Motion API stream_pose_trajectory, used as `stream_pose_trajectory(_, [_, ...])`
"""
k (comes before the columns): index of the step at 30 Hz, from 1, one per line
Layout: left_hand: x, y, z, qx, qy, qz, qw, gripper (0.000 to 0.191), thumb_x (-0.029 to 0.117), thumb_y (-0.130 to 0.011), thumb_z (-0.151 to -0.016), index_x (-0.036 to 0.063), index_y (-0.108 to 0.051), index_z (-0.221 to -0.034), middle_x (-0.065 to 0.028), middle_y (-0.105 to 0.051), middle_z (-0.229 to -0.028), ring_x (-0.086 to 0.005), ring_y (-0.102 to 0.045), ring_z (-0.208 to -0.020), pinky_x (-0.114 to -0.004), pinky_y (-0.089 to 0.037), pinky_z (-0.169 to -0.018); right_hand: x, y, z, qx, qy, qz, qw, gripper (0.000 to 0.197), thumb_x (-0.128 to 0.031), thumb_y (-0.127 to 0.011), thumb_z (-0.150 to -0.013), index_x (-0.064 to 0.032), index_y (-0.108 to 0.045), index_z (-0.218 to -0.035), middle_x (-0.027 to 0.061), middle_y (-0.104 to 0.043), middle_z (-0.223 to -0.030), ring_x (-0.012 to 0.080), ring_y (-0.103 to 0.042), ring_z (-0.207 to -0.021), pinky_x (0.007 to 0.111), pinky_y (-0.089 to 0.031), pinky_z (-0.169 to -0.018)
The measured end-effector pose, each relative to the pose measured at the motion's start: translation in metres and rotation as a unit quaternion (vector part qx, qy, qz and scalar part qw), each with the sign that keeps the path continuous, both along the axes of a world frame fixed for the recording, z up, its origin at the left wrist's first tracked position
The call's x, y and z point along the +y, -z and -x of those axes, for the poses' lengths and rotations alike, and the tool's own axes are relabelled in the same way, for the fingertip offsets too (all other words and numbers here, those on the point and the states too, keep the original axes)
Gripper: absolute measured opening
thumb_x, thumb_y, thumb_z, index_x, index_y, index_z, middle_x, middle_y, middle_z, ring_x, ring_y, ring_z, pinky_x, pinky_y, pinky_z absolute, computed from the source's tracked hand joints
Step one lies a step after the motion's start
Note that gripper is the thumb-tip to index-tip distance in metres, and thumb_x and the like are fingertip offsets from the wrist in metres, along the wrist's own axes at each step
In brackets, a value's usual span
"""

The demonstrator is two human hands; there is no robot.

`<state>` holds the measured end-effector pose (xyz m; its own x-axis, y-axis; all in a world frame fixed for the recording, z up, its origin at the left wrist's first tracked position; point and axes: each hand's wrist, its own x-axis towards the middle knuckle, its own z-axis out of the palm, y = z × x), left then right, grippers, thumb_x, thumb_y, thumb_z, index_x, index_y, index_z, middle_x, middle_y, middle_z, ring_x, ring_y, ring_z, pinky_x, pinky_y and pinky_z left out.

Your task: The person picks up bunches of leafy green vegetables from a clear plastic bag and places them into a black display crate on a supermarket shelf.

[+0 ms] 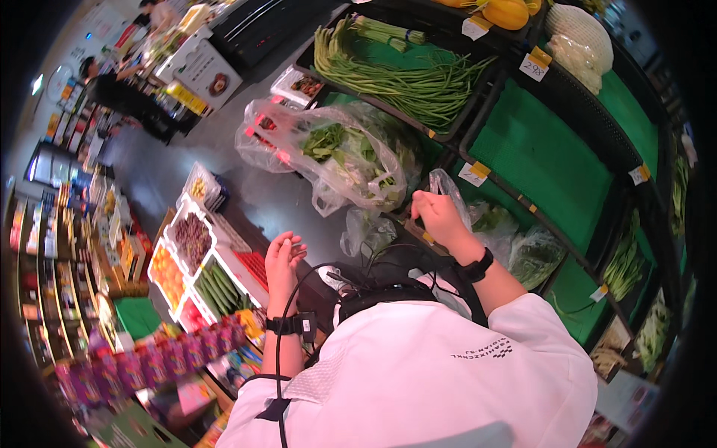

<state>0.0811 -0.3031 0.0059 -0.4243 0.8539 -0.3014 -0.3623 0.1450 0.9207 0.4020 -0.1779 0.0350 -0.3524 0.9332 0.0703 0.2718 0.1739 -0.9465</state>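
My left hand [284, 255] is raised over the aisle, fingers loosely curled and slightly apart, with nothing in it. My right hand [440, 215] has its fingers curled in beside the vegetable stand. Just behind it rises a clear plastic bag loop [444, 180]; I cannot tell whether the fingers grip it. Bagged leafy greens [535, 255] lie to the right of that wrist. Ahead, a large clear plastic bag [358, 168] with leafy greens inside rests at the stand's edge. A smaller clear bag [367, 232] is below it, between my hands.
Long green beans [414, 84] fill a black crate at the top. A green-lined crate [538, 145] is at right. Across the aisle are white foam boxes with grapes [193, 235], oranges [168, 274] and cucumbers [218, 288]. A person [126, 95] stands farther off. A black cable [278, 358] runs past my left arm.
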Motion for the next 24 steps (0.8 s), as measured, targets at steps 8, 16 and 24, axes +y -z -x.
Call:
stream_pose_trajectory(8, [0.122,-0.018,0.104,0.144,0.173,-0.043,0.973,0.027,0.013,-0.058,-0.094,0.003,-0.057,-0.119,-0.0058,-0.062,-0.112,-0.0145,-0.058,-0.098,-0.029,-0.047,-0.083,-0.003,0.001,0.077,-0.051,0.196,0.009,0.979,0.023,-0.023,-0.061,-0.09,-0.0011,-0.064,-0.092,0.0093,-0.06,-0.063,0.0157,-0.058,-0.06,0.03,-0.044,-0.056])
stream_pose_trajectory(16, [0.216,-0.044,0.146,0.357,0.14,-0.136,0.913,0.071,0.016,-0.069,-0.086,0.0028,-0.029,-0.143,-0.012,-0.046,-0.134,-0.0223,-0.046,-0.121,-0.035,-0.038,-0.102,0.02,0.005,0.146,-0.117,0.103,0.016,0.988,0.03,-0.016,-0.057,-0.09,0.0009,-0.059,-0.115,0.0167,-0.062,-0.103,0.0288,-0.062,-0.091,0.035,-0.049,-0.081])
stream_pose_trajectory(24, [0.303,-0.04,0.14,0.395,0.202,-0.229,0.866,0.069,0.009,-0.067,-0.087,0.0019,-0.029,-0.144,-0.0093,-0.061,-0.105,-0.0154,-0.061,-0.091,-0.027,-0.05,-0.083,0.13,0.114,0.16,-0.091,0.045,0.242,0.965,0.057,-0.03,-0.062,-0.087,0.0039,-0.049,-0.13,0.0205,-0.052,-0.133,0.0305,-0.055,-0.117,0.037,-0.044,-0.097])
